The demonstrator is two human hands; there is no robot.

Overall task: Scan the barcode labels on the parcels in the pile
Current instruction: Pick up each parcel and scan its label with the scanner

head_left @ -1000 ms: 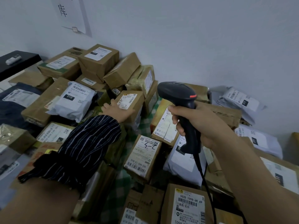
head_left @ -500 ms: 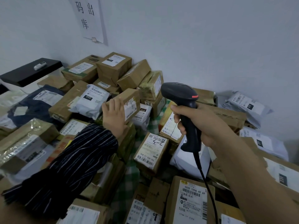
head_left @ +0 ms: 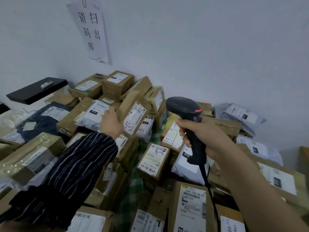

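The left hand, arm stretched out in a striped sleeve, grips a small box and tilts it up above the pile, its label facing right. The right hand is wrapped round the handle of the scanner, held upright just right of the box, its head pointing left toward the label.

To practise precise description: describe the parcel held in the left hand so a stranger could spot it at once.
Below the paper sign on the wall lies a pile of parcels. Near its middle the left hand holds a brown cardboard box. Unlike its flat-lying neighbours, it is tilted up, and its white label bears a handwritten 5-2.
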